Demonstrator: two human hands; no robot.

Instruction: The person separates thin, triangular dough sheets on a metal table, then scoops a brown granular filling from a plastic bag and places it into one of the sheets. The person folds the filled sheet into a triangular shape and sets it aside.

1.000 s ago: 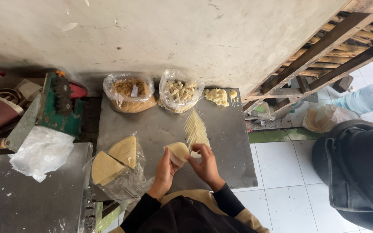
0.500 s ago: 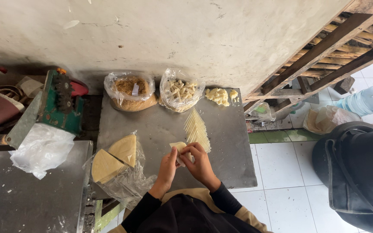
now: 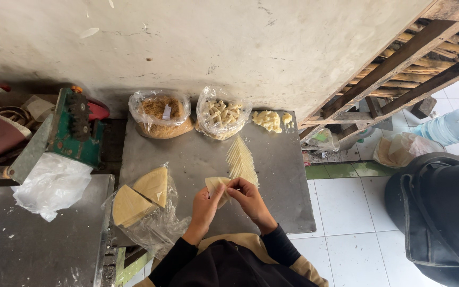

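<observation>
- Pinching a pale wrapper (image 3: 216, 186) over the grey tabletop (image 3: 282, 207); left hand (image 3: 205, 204) closed on its lower edge
- right hand (image 3: 248, 196) gripping its top; fingers curled tight
- wrapper row (image 3: 241, 159) just beside

Bare grey surface (image 3: 187, 154) lies open ahead of my fingers (image 3: 224, 188) up to the two filled bags (image 3: 160, 114) by the wall, hemmed left by the bagged yellow wrapper stacks (image 3: 142, 199) and right by the fanned wrapper row (image 3: 241, 160).
</observation>
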